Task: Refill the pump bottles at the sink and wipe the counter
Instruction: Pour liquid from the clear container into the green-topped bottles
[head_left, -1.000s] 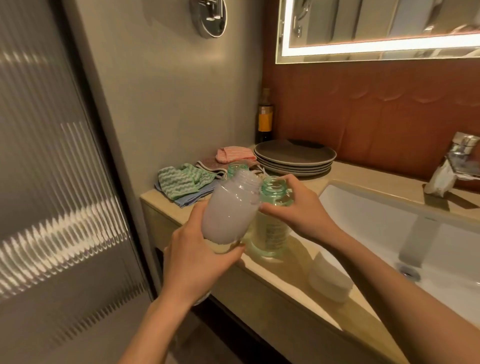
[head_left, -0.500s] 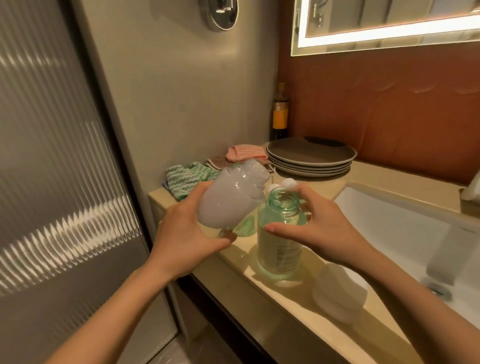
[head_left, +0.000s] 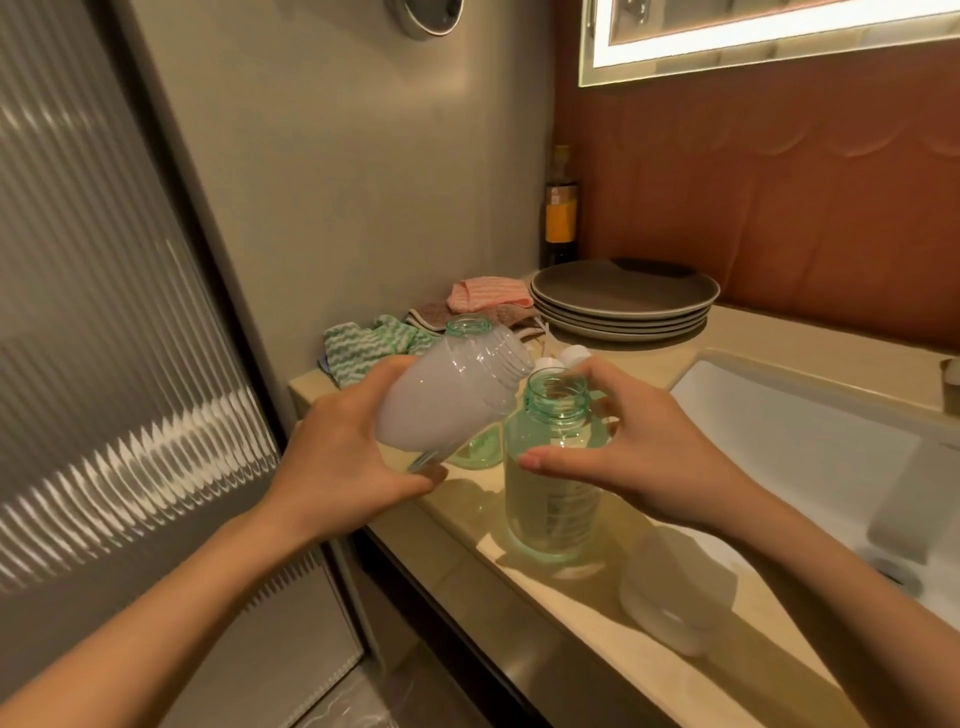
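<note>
Left hand (head_left: 343, 457) fingers wrap the cloudy refill bottle (head_left: 447, 405), now tipped further, mouth just beside the open green pump bottle (head_left: 556, 499). Right hand (head_left: 639, 457) fingers curl round its neck; it stands near the worktop (head_left: 571, 597) front edge. Pour looks imminent.

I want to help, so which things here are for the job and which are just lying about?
For the job: white bottle in the left hand, green bottle in the right hand, second green bottle, white caps, cloths, sink.
Just lying about: plates, dark bottle.
</note>
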